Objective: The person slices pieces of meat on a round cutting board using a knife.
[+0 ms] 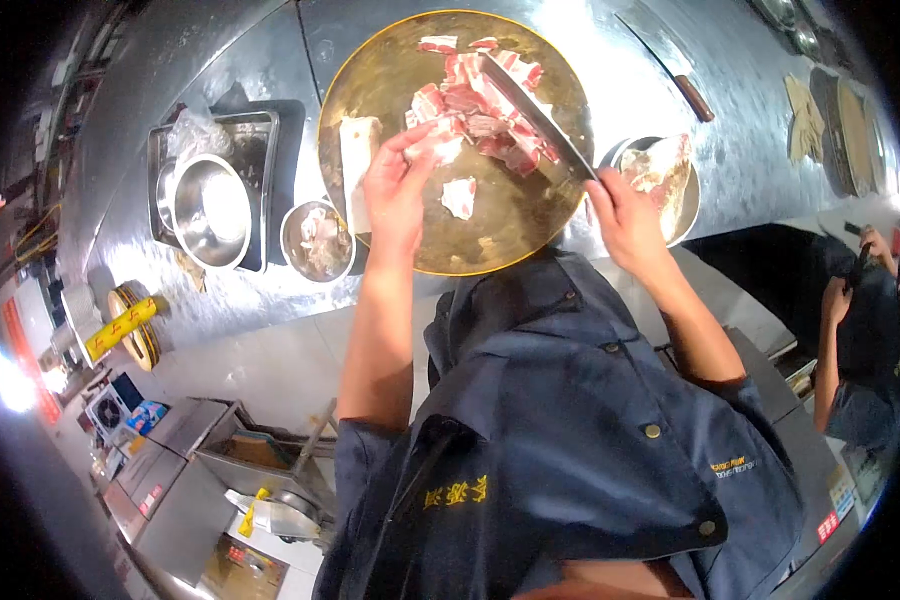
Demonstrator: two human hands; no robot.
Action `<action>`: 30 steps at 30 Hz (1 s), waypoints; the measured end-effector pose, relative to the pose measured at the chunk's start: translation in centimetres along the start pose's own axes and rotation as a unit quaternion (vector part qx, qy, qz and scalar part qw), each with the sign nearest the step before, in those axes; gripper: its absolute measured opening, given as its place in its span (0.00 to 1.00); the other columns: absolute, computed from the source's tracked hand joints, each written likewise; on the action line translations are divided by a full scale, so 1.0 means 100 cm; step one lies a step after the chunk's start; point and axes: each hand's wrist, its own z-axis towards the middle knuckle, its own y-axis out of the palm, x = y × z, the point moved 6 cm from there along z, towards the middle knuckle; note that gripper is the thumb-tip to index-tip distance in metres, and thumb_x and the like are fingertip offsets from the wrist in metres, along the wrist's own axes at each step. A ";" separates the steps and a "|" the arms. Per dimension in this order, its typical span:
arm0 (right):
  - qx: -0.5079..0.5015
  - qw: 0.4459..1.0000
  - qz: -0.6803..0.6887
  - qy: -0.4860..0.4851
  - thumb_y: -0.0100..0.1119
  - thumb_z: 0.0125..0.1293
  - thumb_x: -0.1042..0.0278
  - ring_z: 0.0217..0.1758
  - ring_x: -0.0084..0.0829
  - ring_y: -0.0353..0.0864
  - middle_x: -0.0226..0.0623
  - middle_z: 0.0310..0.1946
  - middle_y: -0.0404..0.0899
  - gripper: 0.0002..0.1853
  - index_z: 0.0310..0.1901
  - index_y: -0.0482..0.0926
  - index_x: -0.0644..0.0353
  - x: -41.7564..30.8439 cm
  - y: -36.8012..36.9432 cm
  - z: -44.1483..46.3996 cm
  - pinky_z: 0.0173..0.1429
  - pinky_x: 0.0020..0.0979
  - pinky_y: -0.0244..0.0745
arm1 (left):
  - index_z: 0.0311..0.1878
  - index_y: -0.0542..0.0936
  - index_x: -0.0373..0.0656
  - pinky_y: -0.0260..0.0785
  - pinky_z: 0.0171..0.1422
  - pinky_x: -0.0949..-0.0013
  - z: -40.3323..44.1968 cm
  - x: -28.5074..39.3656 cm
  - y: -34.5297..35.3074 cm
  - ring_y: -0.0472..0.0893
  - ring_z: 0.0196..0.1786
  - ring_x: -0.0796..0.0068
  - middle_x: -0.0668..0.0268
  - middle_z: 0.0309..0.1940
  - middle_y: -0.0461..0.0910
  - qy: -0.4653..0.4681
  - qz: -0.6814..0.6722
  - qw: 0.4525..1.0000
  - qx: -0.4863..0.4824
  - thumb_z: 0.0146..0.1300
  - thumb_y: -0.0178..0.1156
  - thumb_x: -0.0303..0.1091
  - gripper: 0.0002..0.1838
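A large round chopping board (510,220) with a yellow rim lies on the metal counter. Sliced fatty red-and-white meat (480,110) is heaped on its upper half, and one loose slice (459,198) lies lower down. In my right hand (625,218) is the handle of a cleaver (535,112), its blade slanting up and left across the right side of the heap. My left hand (398,185) reaches in from the left, fingers stretched out and touching or nearly touching the slices. Beside it stands a pale slab of meat (358,150), partly covered by the hand.
Left of the board are a small bowl with meat scraps (317,240) and a metal tray (262,130) holding steel bowls (210,212). To the right, a bowl (685,215) holds a big meat piece, and another knife (692,97) lies behind. A co-worker's arm (832,330) shows at far right.
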 end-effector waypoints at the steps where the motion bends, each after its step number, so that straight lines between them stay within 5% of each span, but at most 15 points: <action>1: -0.014 1.000 0.002 -0.023 0.56 0.84 0.53 0.39 0.61 0.87 0.58 0.33 0.85 0.16 0.52 0.81 0.60 -0.005 -0.010 -0.005 0.44 0.54 0.79 | 0.68 0.81 0.35 0.76 0.75 0.62 0.005 0.005 0.006 0.78 0.75 0.66 0.50 0.77 0.74 -0.031 -0.009 0.999 -0.037 0.76 0.61 0.17 0.19; 6: -0.136 0.984 -0.025 -0.109 0.60 0.82 0.56 0.34 0.56 0.86 0.54 0.28 0.81 0.15 0.47 0.83 0.62 0.003 -0.019 -0.022 0.44 0.50 0.78 | 0.74 0.79 0.40 0.74 0.77 0.54 0.026 0.029 0.011 0.67 0.84 0.55 0.45 0.87 0.53 0.087 0.095 0.985 -0.112 0.74 0.65 0.23 0.26; 7: -0.189 0.975 -0.040 -0.113 0.61 0.81 0.55 0.36 0.57 0.86 0.55 0.29 0.82 0.16 0.46 0.83 0.62 0.008 -0.008 -0.023 0.44 0.50 0.79 | 0.76 0.76 0.40 0.72 0.77 0.50 0.025 0.026 -0.011 0.69 0.82 0.49 0.44 0.85 0.57 0.150 0.422 0.894 0.005 0.71 0.68 0.28 0.30; 8: -0.191 0.974 -0.039 -0.114 0.61 0.81 0.55 0.36 0.57 0.86 0.55 0.29 0.82 0.16 0.46 0.83 0.62 0.007 -0.001 -0.021 0.44 0.50 0.79 | 0.79 0.73 0.41 0.71 0.77 0.46 0.020 0.025 -0.026 0.71 0.79 0.43 0.42 0.83 0.60 0.189 0.694 0.684 0.121 0.69 0.71 0.33 0.36; 9: -0.210 0.971 -0.017 -0.115 0.61 0.81 0.55 0.37 0.58 0.86 0.55 0.30 0.82 0.16 0.46 0.83 0.62 0.000 0.010 -0.020 0.45 0.51 0.79 | 0.82 0.65 0.42 0.70 0.75 0.41 0.014 0.024 -0.043 0.73 0.73 0.33 0.40 0.76 0.67 0.180 0.694 0.673 0.185 0.65 0.74 0.39 0.45; 12: -0.243 0.961 0.014 -0.128 0.59 0.82 0.52 0.40 0.60 0.87 0.54 0.32 0.85 0.17 0.47 0.83 0.60 0.000 0.046 -0.007 0.46 0.52 0.79 | 0.85 0.59 0.41 0.71 0.73 0.42 0.006 -0.008 -0.102 0.75 0.70 0.34 0.41 0.71 0.72 0.017 0.677 0.723 0.135 0.67 0.72 0.38 0.48; 13: -0.225 0.967 0.030 -0.115 0.57 0.82 0.50 0.40 0.60 0.88 0.54 0.33 0.85 0.18 0.47 0.83 0.59 -0.003 0.054 0.002 0.46 0.53 0.80 | 0.86 0.60 0.44 0.72 0.71 0.43 0.005 -0.004 -0.107 0.77 0.66 0.35 0.43 0.66 0.76 0.103 0.647 0.744 0.131 0.67 0.71 0.35 0.46; 16: -0.147 0.983 -0.009 -0.112 0.55 0.83 0.47 0.39 0.60 0.88 0.53 0.33 0.86 0.20 0.48 0.83 0.57 -0.026 0.067 0.028 0.45 0.56 0.82 | 0.86 0.62 0.49 0.72 0.70 0.43 -0.006 0.010 -0.116 0.79 0.64 0.36 0.45 0.64 0.78 0.095 0.558 0.818 0.101 0.69 0.69 0.33 0.44; 18: -0.084 0.987 -0.071 -0.120 0.54 0.83 0.45 0.38 0.60 0.89 0.53 0.32 0.86 0.21 0.48 0.83 0.56 -0.045 0.067 0.044 0.43 0.58 0.83 | 0.85 0.66 0.57 0.72 0.69 0.43 -0.020 0.031 -0.097 0.80 0.62 0.39 0.47 0.62 0.78 0.099 0.571 0.807 0.109 0.68 0.70 0.32 0.43; 20: -0.011 0.970 -0.176 -0.164 0.54 0.83 0.44 0.34 0.61 0.89 0.54 0.30 0.86 0.20 0.49 0.81 0.54 -0.065 0.063 0.049 0.39 0.60 0.83 | 0.86 0.66 0.54 0.69 0.76 0.47 -0.032 0.030 -0.078 0.78 0.68 0.43 0.49 0.66 0.79 -0.002 0.705 0.708 0.049 0.69 0.70 0.31 0.43; 21: -0.014 0.970 -0.184 -0.160 0.54 0.83 0.44 0.34 0.61 0.89 0.54 0.30 0.86 0.20 0.49 0.81 0.54 -0.069 0.061 0.046 0.39 0.60 0.83 | 0.84 0.69 0.60 0.72 0.71 0.47 -0.042 0.014 -0.078 0.79 0.65 0.46 0.52 0.60 0.80 0.117 0.745 0.656 0.030 0.68 0.71 0.32 0.42; 25: -0.050 0.972 -0.162 -0.160 0.56 0.83 0.45 0.33 0.61 0.88 0.54 0.27 0.86 0.18 0.52 0.80 0.54 -0.072 0.055 0.026 0.37 0.59 0.82 | 0.81 0.73 0.65 0.75 0.64 0.46 -0.062 -0.016 -0.087 0.81 0.61 0.48 0.58 0.61 0.79 0.110 0.724 0.679 0.051 0.64 0.74 0.32 0.41; 28: -0.109 0.973 -0.138 -0.149 0.53 0.84 0.44 0.34 0.63 0.88 0.55 0.29 0.86 0.19 0.50 0.79 0.53 -0.066 0.063 0.015 0.39 0.62 0.82 | 0.79 0.73 0.45 0.81 0.53 0.57 -0.066 -0.004 -0.103 0.87 0.49 0.62 0.57 0.50 0.86 0.090 0.536 0.830 0.129 0.69 0.72 0.29 0.35; 29: -0.128 0.976 -0.102 -0.146 0.53 0.84 0.44 0.35 0.63 0.88 0.56 0.29 0.86 0.20 0.50 0.80 0.53 -0.057 0.072 0.017 0.41 0.61 0.82 | 0.74 0.73 0.35 0.82 0.46 0.66 -0.070 -0.015 -0.112 0.87 0.41 0.72 0.61 0.45 0.88 -0.071 0.299 0.935 0.175 0.76 0.67 0.29 0.27; 30: -0.146 0.977 -0.067 -0.143 0.53 0.84 0.44 0.37 0.63 0.88 0.56 0.30 0.86 0.20 0.51 0.80 0.54 -0.051 0.081 0.021 0.43 0.61 0.82 | 0.74 0.73 0.35 0.82 0.46 0.66 -0.073 -0.011 -0.120 0.87 0.41 0.72 0.61 0.45 0.88 -0.073 0.301 0.933 0.183 0.76 0.67 0.29 0.27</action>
